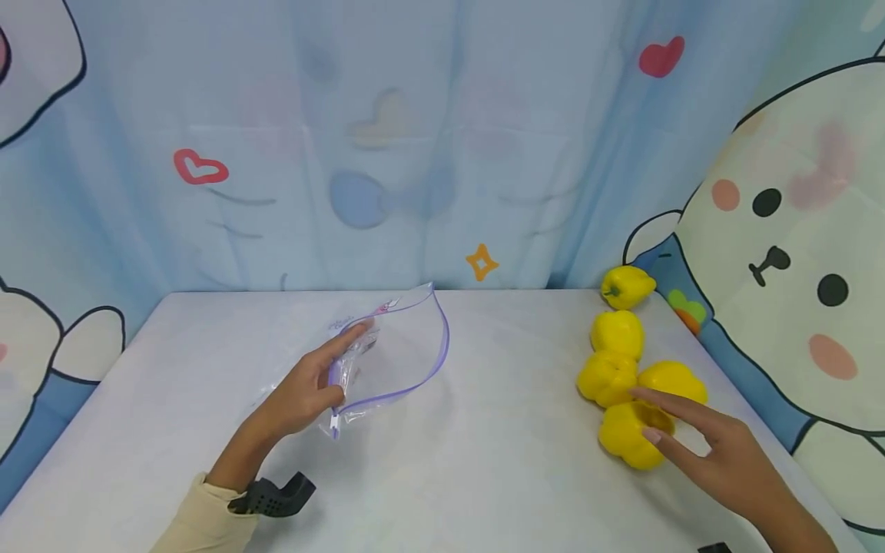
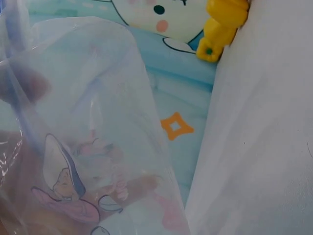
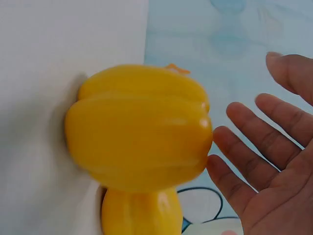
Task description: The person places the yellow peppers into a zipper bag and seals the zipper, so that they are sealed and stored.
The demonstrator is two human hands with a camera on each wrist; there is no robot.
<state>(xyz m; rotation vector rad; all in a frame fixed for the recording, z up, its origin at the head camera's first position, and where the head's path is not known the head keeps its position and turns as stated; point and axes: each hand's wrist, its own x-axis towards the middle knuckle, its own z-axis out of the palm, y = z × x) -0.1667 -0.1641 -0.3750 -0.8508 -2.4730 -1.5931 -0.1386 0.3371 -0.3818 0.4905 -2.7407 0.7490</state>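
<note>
My left hand (image 1: 314, 384) grips the purple-edged mouth of a clear zip bag (image 1: 397, 346) and holds it up off the white table (image 1: 484, 476). In the left wrist view the bag (image 2: 88, 127), printed with a cartoon figure, fills the left side, with fingers showing blurred through the plastic. My right hand (image 1: 681, 430) is open, fingers straight, reaching over the nearest yellow bell pepper (image 1: 625, 442). The right wrist view shows that pepper (image 3: 137, 127) just beside my spread fingers (image 3: 244, 147), with another pepper (image 3: 142, 213) behind it.
Several yellow peppers (image 1: 618, 334) lie in a row along the table's right side, up to the back corner (image 1: 625, 286); they also show in the left wrist view as peppers (image 2: 222, 24). A cartoon-printed blue curtain (image 1: 387, 153) encloses the table at back and sides.
</note>
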